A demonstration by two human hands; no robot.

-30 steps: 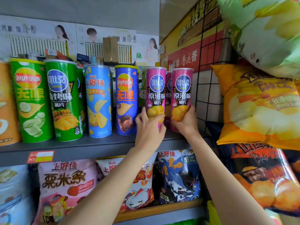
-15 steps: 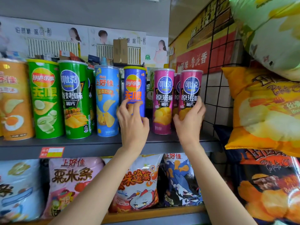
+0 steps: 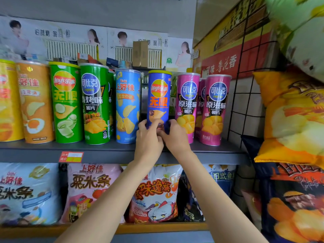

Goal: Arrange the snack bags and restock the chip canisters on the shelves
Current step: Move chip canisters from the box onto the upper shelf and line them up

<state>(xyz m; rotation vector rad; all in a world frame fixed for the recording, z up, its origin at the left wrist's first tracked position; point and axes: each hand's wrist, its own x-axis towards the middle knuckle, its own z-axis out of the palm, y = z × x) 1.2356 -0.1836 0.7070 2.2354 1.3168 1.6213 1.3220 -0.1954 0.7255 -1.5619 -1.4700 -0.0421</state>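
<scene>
Both my hands, left [image 3: 149, 139] and right [image 3: 175, 137], curl round blue canister's [image 3: 159, 97] base, upright near shelf's [image 3: 114, 151] front edge.

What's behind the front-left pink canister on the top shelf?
Behind the front-left pink canister, a third pink canister shows as a sliver between it and the right pink canister. Anything deeper is hidden.

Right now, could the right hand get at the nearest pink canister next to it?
Probably yes. The right hand grips the base of the dark blue canister together with the left hand, and the pink canister stands right beside it at the shelf front, nothing between; it must let go first.
</scene>
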